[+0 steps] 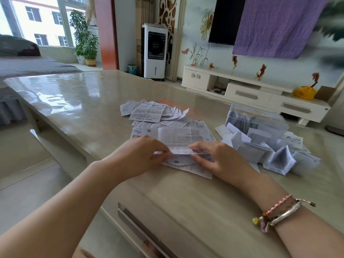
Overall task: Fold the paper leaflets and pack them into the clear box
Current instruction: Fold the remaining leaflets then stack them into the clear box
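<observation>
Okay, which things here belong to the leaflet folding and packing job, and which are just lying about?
Job: white printed leaflet pinched by left hand and right hand; unfolded leaflet pile; folded leaflets; clear plastic box.
Lying about: yellow bag; white air cooler; potted plant.

Two bare arms are seen, with no sleeves on them. No rings are seen on the left hand [144, 155] or the right hand [214, 157]. Nothing is worn on the left wrist. On the right wrist, a few bracelets [277, 213] are worn close together. One is a smooth silver bangle. One is a thin pink braided string. Small coloured beads, one of them yellow, are hung from a string at the side.
</observation>
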Available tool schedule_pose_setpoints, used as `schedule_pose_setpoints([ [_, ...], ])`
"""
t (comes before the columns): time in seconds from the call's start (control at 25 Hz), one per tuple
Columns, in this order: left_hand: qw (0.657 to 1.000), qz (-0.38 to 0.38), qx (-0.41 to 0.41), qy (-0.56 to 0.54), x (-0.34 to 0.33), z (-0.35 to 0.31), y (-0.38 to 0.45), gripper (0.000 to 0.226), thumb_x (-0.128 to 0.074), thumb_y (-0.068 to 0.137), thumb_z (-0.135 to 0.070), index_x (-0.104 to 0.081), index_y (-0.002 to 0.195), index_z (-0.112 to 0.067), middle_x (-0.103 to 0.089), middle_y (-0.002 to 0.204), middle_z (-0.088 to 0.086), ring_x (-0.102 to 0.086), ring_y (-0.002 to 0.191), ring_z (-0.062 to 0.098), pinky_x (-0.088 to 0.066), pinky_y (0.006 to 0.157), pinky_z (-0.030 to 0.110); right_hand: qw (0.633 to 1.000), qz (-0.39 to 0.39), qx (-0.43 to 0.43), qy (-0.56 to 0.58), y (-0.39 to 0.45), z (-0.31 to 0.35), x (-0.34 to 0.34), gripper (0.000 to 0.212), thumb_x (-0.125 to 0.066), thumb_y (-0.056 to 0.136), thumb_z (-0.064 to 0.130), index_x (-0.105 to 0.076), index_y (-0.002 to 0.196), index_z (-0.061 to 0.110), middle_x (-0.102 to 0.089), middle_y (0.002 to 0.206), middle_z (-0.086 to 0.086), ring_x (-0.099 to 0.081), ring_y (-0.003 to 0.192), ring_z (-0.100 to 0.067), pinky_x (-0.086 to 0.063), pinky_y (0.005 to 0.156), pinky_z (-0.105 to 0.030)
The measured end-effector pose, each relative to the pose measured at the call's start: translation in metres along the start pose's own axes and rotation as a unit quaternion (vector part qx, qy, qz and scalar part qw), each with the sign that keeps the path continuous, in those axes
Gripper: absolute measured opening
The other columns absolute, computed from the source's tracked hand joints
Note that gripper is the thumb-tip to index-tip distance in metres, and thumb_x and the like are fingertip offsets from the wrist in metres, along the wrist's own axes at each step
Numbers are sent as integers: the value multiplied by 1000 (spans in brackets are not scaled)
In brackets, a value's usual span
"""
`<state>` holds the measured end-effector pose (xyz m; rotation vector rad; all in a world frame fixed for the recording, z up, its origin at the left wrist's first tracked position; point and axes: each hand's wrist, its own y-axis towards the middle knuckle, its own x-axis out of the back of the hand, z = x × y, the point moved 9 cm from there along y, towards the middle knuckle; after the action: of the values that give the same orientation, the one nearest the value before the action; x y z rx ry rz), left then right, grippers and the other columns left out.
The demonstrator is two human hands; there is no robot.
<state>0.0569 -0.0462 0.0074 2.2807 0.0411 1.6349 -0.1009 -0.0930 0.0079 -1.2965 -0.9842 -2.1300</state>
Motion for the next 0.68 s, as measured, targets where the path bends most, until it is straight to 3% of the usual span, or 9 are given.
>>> schedule_pose_setpoints([
  [0.12, 1000, -21, -2, 12, 11, 1, 0, 23, -49, 95, -41, -70, 97, -31, -71, 91, -13, -62, 80, 12, -51, 72, 33, 992, -63, -59, 97, -1, -13, 10, 7, -66, 88, 33, -69, 92, 27, -71, 90, 17, -65, 92, 1, -52, 80, -23],
  [0.24, 996, -69, 1, -65, 23, 7, 4, 27, -53, 94, -38, -58, 70, -26, -55, 61, -11, -50, 59, 11, -47, 62, 32, 956, -128, -119, 237, -1, -24, 21, 20, -74, 79, 35, -68, 75, 16, -70, 74, 1, -66, 73, -16, -52, 68, -34],
  [0.36, 983, -109, 56, -134, 27, 26, 8, 27, -63, 81, -52, -59, 66, -30, -56, 61, -17, -50, 60, 5, -44, 64, 30, 922, -154, -137, 328, 0, -28, 22, 28, -74, 75, 32, -63, 78, 6, -70, 74, -6, -67, 69, -15, -54, 63, -30],
  [0.48, 973, -117, 143, -138, 25, 55, 7, 38, -64, 62, -73, -62, 79, -39, -62, 76, -13, -59, 73, 10, -53, 70, 36, 925, -156, -163, 305, 2, -36, 13, 23, -72, 82, 31, -58, 81, 12, -68, 76, -6, -65, 71, -14, -53, 60, -26],
  [0.6, 975, -95, 190, -72, 19, 65, 6, 47, -65, 71, -66, -51, 110, -41, -57, 92, -15, -60, 72, 12, -52, 66, 34, 955, -184, -160, 170, 4, -36, 17, 23, -66, 88, 36, -54, 86, 17, -60, 76, 8, -56, 67, -2, -43, 57, -17],
  [0.68, 982, -85, 168, 23, 16, 55, 8, 59, -66, 77, -58, -42, 125, -33, -52, 106, -11, -58, 88, 16, -49, 73, 34, 977, -155, -142, 43, 8, -31, 13, 23, -63, 90, 37, -50, 95, 19, -57, 86, 10, -55, 78, -7, -42, 64, -24],
])
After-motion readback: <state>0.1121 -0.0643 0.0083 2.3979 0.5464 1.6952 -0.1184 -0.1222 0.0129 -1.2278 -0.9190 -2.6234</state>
